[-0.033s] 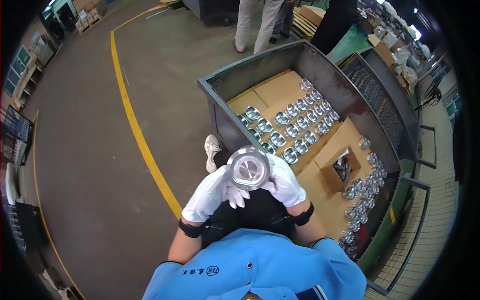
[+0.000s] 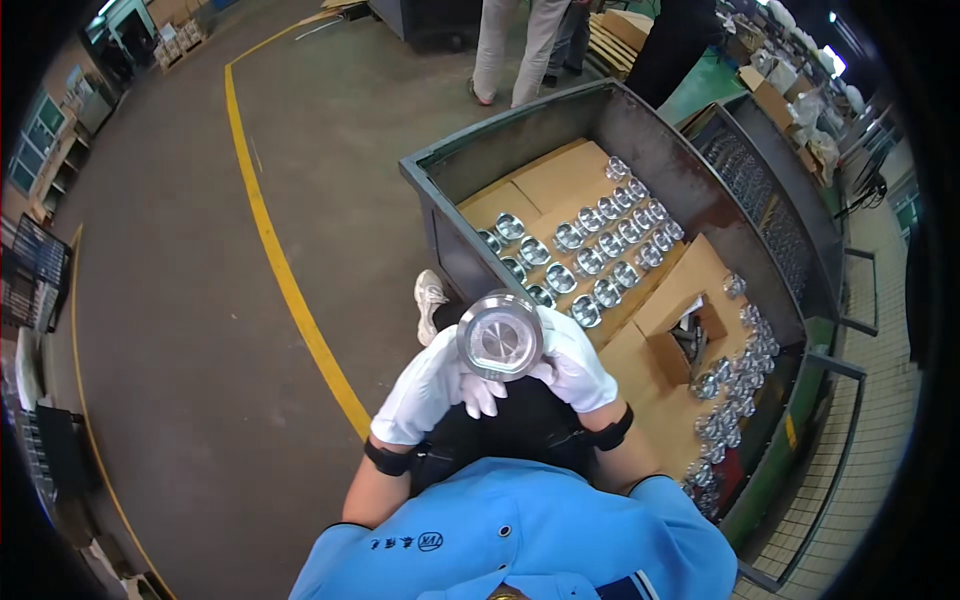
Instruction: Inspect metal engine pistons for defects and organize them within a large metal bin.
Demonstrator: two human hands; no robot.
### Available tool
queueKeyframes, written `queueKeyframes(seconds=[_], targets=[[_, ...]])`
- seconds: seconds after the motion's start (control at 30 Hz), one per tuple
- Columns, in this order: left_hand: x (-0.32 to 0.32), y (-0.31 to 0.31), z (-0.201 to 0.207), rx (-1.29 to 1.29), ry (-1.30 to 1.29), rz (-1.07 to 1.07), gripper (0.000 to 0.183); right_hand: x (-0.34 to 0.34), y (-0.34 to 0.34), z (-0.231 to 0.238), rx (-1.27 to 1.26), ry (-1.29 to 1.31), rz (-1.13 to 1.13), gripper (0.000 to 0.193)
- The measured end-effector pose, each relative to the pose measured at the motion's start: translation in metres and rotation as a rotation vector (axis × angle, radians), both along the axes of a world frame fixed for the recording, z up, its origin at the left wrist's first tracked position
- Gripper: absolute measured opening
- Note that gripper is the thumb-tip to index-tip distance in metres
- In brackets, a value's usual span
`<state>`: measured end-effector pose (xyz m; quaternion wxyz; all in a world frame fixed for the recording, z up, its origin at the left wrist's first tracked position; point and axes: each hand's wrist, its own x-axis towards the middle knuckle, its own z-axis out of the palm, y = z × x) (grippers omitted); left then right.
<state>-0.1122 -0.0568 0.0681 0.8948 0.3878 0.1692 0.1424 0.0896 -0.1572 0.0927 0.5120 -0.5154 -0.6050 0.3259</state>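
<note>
Between my two white-gloved hands I hold a shiny metal piston (image 2: 500, 336), its round crown with a machined recess facing up. My left hand (image 2: 432, 390) grips it from the left, with some fingers showing below its rim. On the right side my right hand (image 2: 575, 362) closes on it, its thumb by the lower edge. Rows of similar pistons (image 2: 590, 262) stand on cardboard inside a grey metal bin (image 2: 428, 212) in front of me and to my right.
A small open cardboard box (image 2: 672, 352) with dark items sits in the bin. More pistons (image 2: 735, 390) crowd its right side. Another metal bin (image 2: 765, 190) stands beyond. People's legs (image 2: 515, 50) are at the far side. A yellow line (image 2: 290, 280) crosses the floor at left.
The whole view has shifted very slightly. My hands keep the same hold on the piston.
</note>
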Motion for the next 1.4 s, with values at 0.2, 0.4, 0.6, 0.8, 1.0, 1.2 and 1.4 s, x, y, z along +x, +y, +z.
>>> queueKeyframes(seconds=[0.2, 0.4, 0.6, 0.8, 1.0, 1.2, 1.4], targets=[[0.035, -0.016, 0.025, -0.542, -0.312, 0.113, 0.090, 0.006, 0.005, 0.015, 0.073, -0.278, -0.100, 0.023], [0.049, -0.022, 0.012, -0.615, -0.475, 0.201, 0.084, 0.002, -0.003, 0.038, -0.001, -0.188, -0.279, 0.039], [0.050, -0.027, 0.013, -0.733, -0.561, 0.226, 0.079, 0.000, -0.015, 0.029, 0.085, -0.061, -0.367, 0.040], [0.049, -0.026, 0.015, -0.847, -0.564, 0.218, 0.070, -0.005, -0.001, 0.049, 0.340, -0.271, -0.376, 0.061], [0.047, -0.023, 0.030, -0.757, -0.440, 0.492, 0.071, -0.009, 0.007, 0.044, 0.376, -0.509, -0.292, 0.057], [0.031, -0.019, 0.019, -0.324, -0.364, 0.505, 0.086, -0.012, -0.001, 0.028, 0.177, -0.264, -0.340, 0.093], [0.029, -0.023, 0.023, -0.160, -0.218, 0.604, 0.099, -0.032, 0.014, 0.033, 0.215, -0.252, -0.246, 0.104]])
